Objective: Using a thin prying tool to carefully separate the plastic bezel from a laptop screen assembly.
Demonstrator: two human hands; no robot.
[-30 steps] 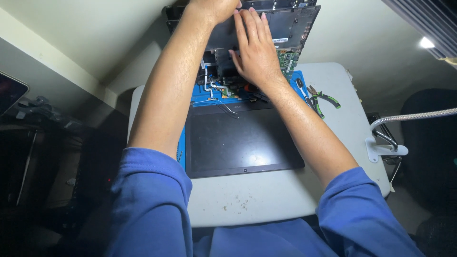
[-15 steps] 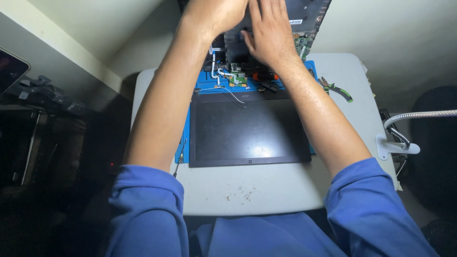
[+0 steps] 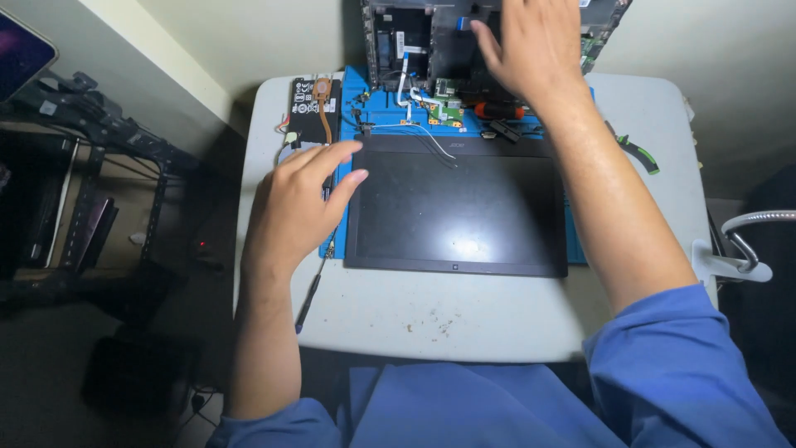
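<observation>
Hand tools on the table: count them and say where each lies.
3 that I can make out: a screwdriver under the left hand, an orange-handled driver below the right hand, and green-handled pliers at the right. More may be hidden.

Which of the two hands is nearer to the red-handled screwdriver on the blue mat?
Right. The right hand rests on the opened laptop base just above the red-handled screwdriver; the left hand is far over at the mat's left edge.

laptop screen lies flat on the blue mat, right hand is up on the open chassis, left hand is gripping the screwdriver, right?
Not quite: the head view shows the left hand open, hovering near the screwdriver, not gripping it. The laptop screen does lie on the blue mat, right hand on the chassis.
</observation>
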